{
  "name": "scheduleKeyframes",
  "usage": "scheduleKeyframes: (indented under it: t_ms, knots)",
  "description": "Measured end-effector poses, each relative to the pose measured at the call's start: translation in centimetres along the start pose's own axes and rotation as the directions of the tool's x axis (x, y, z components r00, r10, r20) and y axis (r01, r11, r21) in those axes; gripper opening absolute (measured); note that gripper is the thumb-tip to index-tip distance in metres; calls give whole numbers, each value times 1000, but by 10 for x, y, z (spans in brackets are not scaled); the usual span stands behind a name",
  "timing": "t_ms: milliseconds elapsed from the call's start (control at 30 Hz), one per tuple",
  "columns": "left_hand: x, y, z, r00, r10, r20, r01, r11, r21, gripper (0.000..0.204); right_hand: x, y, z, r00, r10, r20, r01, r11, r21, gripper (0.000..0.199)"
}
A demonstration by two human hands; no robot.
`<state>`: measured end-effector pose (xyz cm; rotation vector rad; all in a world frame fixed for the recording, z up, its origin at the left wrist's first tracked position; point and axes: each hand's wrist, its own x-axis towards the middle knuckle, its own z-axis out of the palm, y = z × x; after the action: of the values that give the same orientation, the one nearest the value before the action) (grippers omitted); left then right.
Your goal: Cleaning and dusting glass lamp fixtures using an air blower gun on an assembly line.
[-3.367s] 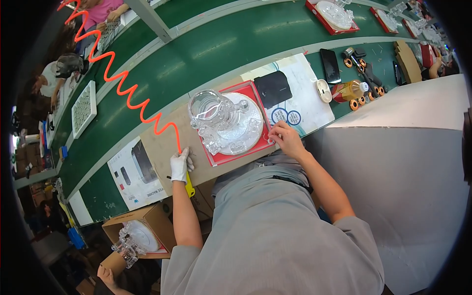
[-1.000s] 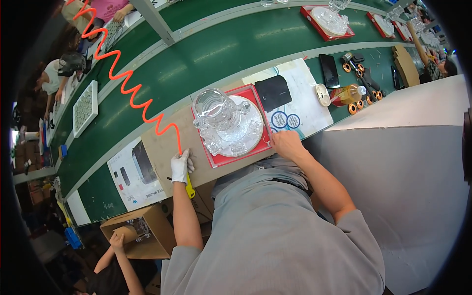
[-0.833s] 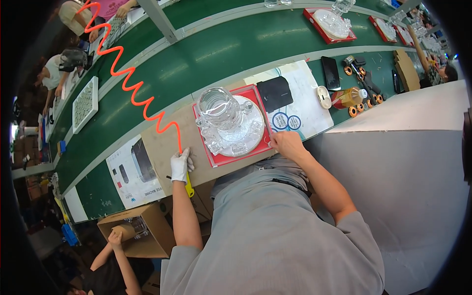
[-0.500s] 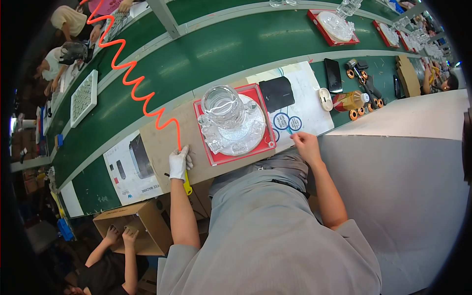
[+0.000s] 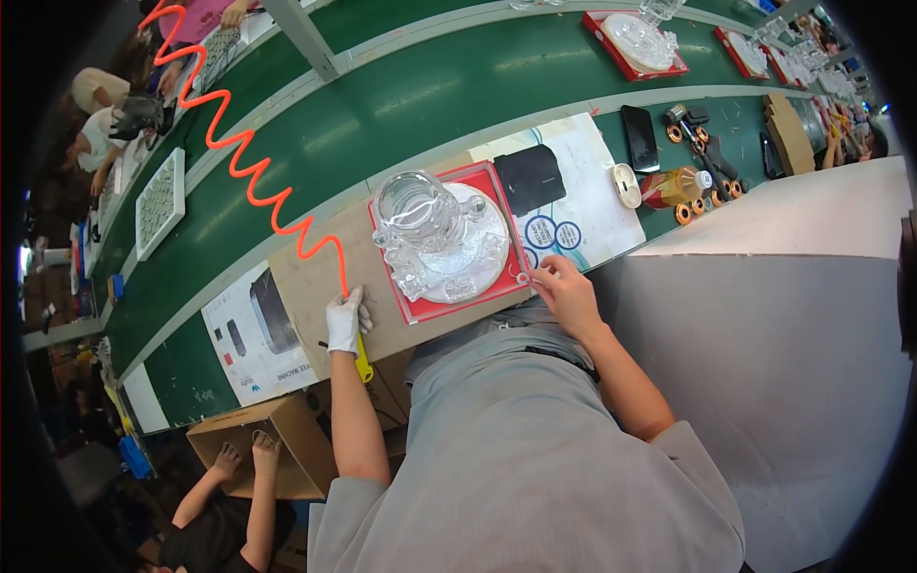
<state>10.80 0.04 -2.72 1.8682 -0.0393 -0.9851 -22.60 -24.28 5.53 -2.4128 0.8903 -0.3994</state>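
Looks like corner work: bare right hand (image 5: 568,293) at the small white ring (image 5: 522,278) on the red square tray (image 5: 514,265), pinch unclear; white-gloved left hand (image 5: 346,321) clamps a yellow tool (image 5: 364,367); next calls for steadiness.

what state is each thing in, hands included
left hand: gloved, closed around yellow tool
right hand: bare, fingers bent near red box
red box: open, holding clear vessel on white disc
coiled orange hose: stretched
smartphone: screen dark
amber bottle: capped
cardboard carton: open

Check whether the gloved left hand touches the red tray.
Apart: the head view shows brown board between the left hand and the red tray.
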Motion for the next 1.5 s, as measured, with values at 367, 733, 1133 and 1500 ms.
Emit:
scheduleKeyframes:
  t_ms: [367, 733, 1133, 1500]
  knots:
    - [-1, -3, 0, 1000, 10, -23, -10, 1000, -7, 25, 35, 14, 9, 927, -263, 266, 300, 948, -108, 8]
    - [0, -1, 0, 1000, -2, -25, 2, 1000, -16, 25, 63, 9, 10, 704, -476, 526, 625, 767, -142, 7]
    - [-5, 0, 2, 999, 3, -39, -3, 1000, -17, 25, 60, 19, 5, 905, -293, 308, 333, 939, -85, 12]
    - [-5, 3, 1, 1000, 10, -29, -10, 1000, -22, 25, 41, 15, 10, 959, -194, 208, 199, 980, -5, 16]
